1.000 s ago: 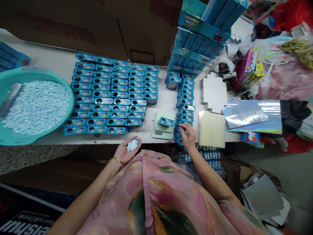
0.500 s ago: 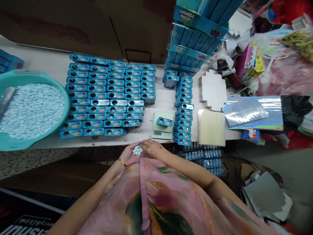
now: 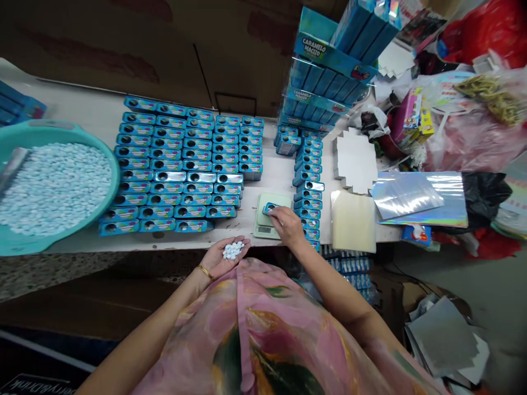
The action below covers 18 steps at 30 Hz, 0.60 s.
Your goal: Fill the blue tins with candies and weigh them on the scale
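Observation:
My left hand (image 3: pixel 220 258) is cupped palm up just off the table's front edge, holding a small heap of pale blue-white candies (image 3: pixel 233 250). To its right my right hand (image 3: pixel 287 225) reaches over a pale green scale (image 3: pixel 263 229). Its thumb and fingers are pinched together at a small blue candy tin (image 3: pixel 269 207) lying on the scale plate. The hand covers part of that tin, and whatever sits between the fingertips is too small to make out.
At the left stands a turquoise basin (image 3: pixel 116 181) of candies with a scoop. Rows of blue tins (image 3: pixel 167 186) fill the left middle; another column (image 3: pixel 308 195) runs right of the scale. Stacked display boxes (image 3: pixel 317 82), white card pieces (image 3: pixel 354 159) and clear sheets (image 3: pixel 353 222) lie farther right.
My right hand has left my left palm and moved right and forward to the tin on the scale. My left hand has opened flatter, with the candies still in it.

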Each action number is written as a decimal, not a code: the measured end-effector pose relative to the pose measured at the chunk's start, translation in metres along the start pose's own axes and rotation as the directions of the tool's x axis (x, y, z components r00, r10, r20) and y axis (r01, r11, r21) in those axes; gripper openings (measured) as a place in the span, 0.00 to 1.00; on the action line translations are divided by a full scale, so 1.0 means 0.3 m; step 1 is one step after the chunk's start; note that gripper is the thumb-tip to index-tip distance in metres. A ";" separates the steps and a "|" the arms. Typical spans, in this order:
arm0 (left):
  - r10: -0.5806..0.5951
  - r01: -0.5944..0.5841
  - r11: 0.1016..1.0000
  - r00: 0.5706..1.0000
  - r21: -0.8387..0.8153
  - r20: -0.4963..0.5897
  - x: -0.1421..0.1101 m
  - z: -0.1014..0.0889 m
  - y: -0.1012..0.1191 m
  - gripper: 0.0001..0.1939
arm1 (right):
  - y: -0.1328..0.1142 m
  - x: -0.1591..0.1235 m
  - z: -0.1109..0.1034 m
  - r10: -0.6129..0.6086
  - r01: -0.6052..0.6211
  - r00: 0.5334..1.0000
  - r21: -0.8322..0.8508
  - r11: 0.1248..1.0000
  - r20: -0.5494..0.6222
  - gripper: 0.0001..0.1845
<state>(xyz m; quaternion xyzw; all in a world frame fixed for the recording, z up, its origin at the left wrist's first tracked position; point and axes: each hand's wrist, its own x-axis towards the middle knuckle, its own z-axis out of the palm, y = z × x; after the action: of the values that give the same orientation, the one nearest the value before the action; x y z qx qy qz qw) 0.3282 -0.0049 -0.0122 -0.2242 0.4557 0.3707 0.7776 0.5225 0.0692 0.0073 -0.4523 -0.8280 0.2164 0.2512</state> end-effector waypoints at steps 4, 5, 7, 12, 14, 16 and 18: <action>0.034 -0.033 0.998 0.999 -0.048 0.011 -0.003 -0.018 0.016 0.12 | 0.085 0.021 -0.044 0.106 -0.083 0.989 -0.198 0.977 0.104 0.18; 0.047 -0.047 0.997 0.999 -0.062 0.008 -0.007 -0.029 0.020 0.12 | 0.091 0.019 -0.048 0.147 -0.104 0.978 -0.259 0.960 0.149 0.21; 0.074 -0.074 0.993 0.997 -0.089 -0.009 -0.020 -0.059 0.029 0.12 | 0.084 0.014 -0.050 0.208 -0.116 0.949 -0.353 0.928 0.237 0.23; 0.137 -0.153 0.974 0.985 -0.167 -0.101 -0.058 -0.147 0.045 0.11 | -0.025 0.043 0.047 0.055 0.091 0.909 -0.326 0.941 0.412 0.22; 0.154 -0.178 0.965 0.979 -0.191 -0.131 -0.062 -0.171 0.051 0.11 | -0.089 0.066 0.138 -0.034 0.182 0.883 -0.275 0.944 0.469 0.23; 0.160 -0.188 0.959 0.977 -0.211 -0.143 -0.060 -0.183 0.058 0.12 | -0.148 0.082 0.238 -0.061 0.213 0.879 -0.275 0.938 0.473 0.21; 0.156 -0.186 0.956 0.977 -0.225 -0.145 -0.056 -0.187 0.067 0.12 | -0.181 0.087 0.314 -0.083 0.233 0.884 -0.281 0.931 0.459 0.18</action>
<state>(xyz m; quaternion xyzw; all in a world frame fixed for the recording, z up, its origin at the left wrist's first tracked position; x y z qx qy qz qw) 0.2769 -0.0371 -0.0249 -0.2981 0.4741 0.4736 0.6797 0.4180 0.0524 -0.0287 -0.3569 -0.9219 0.1505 -0.0041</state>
